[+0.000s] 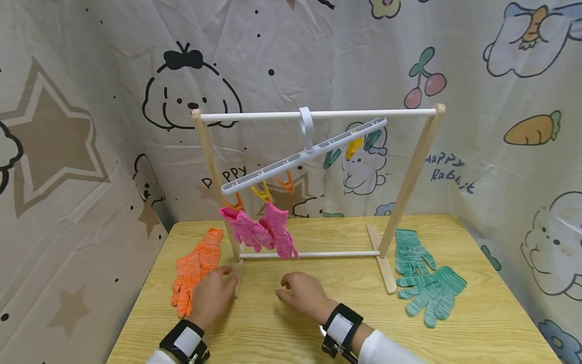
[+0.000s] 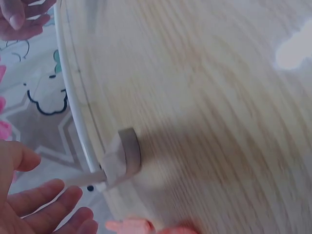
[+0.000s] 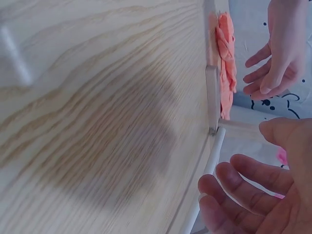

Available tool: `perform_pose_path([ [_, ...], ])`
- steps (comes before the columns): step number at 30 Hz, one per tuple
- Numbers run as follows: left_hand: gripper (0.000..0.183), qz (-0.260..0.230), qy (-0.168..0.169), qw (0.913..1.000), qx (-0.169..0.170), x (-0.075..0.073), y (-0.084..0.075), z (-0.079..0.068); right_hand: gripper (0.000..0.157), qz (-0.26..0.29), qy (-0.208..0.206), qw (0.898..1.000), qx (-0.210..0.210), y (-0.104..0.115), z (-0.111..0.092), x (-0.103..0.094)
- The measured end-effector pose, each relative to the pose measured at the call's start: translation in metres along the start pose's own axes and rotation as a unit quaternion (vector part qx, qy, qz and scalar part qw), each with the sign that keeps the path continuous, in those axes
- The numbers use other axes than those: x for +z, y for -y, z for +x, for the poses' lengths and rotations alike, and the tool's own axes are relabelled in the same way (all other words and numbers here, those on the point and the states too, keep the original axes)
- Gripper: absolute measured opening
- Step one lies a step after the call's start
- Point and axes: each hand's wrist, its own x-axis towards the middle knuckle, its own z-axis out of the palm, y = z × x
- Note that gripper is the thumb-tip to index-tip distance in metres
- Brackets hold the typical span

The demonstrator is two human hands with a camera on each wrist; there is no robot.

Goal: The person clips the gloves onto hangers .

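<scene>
My left hand (image 1: 212,294) is over the table's left part, beside the orange gloves (image 1: 198,270), its fingers loosely bent around nothing. Toward the middle is my right hand (image 1: 303,293), also holding nothing; in the right wrist view its fingers (image 3: 251,195) are relaxed, with the thumb apart from them. Above and beyond the hands, two pink gloves (image 1: 277,230) dangle from an orange clothespin (image 1: 234,203) and a yellow clothespin (image 1: 261,192). These clips hang at the lower left end of a grey-white hanger (image 1: 282,164), which tilts down to the left.
A wooden rack (image 1: 411,177) with a white top bar (image 1: 364,115) carries the hanger by its hook. More clips, including a yellow one (image 1: 353,149), hang at the hanger's higher right end. Two green gloves (image 1: 434,293) lie on the table (image 1: 345,323) beside the rack's right foot (image 1: 382,260).
</scene>
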Motion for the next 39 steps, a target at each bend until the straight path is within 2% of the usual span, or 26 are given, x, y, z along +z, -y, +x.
perform_pose_path([
  [9, 0.039, 0.01, -0.001, 0.9996, -0.027, -0.009, 0.021, 0.002, 0.025, -0.002, 0.002, 1.0, -0.007, 0.011, 0.003, 0.007],
  [15, 0.04, 0.009, -0.031, 0.9993, -0.019, -0.012, 0.036, 0.005, 0.025, -0.007, 0.002, 1.0, -0.014, 0.019, 0.002, 0.008],
  [18, 0.045, 0.014, -0.033, 0.9989, -0.029, -0.013, 0.043, 0.007, 0.025, -0.01, 0.008, 1.0, -0.022, 0.024, 0.003, 0.01],
  [25, 0.057, 0.024, -0.007, 0.997, -0.074, -0.017, 0.056, 0.01, 0.026, -0.031, 0.012, 0.998, -0.046, 0.036, 0.006, 0.018],
  [31, 0.058, 0.034, 0.014, 0.994, -0.103, -0.017, 0.071, 0.014, 0.026, -0.04, 0.016, 0.997, -0.059, 0.045, 0.007, 0.024],
  [39, 0.062, 0.044, 0.036, 0.9931, -0.102, -0.015, 0.086, 0.019, 0.026, -0.029, 0.04, 0.997, -0.054, 0.053, 0.008, 0.028],
])
